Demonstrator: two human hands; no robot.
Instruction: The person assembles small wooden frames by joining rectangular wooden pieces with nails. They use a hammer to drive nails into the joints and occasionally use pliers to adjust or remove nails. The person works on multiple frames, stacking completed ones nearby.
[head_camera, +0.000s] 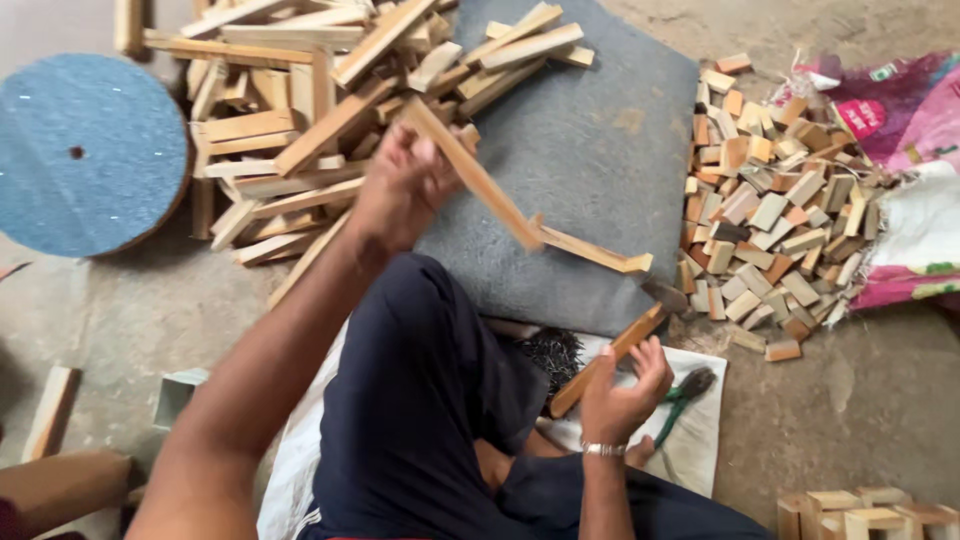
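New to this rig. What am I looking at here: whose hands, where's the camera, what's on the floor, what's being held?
There is no machine here: a person works with two bare hands, and the single picture comes from a camera on their head, looking down at their lap and the floor.

The left hand is raised and grips a long wooden strip, which meets a second strip over a grey mat. The right hand holds a wooden-handled hammer low over a white cloth, where green-handled pliers and a dark heap of nails lie.

Around them: a pile of long strips, a pile of short blocks beside a pink sack, and a blue round disc.
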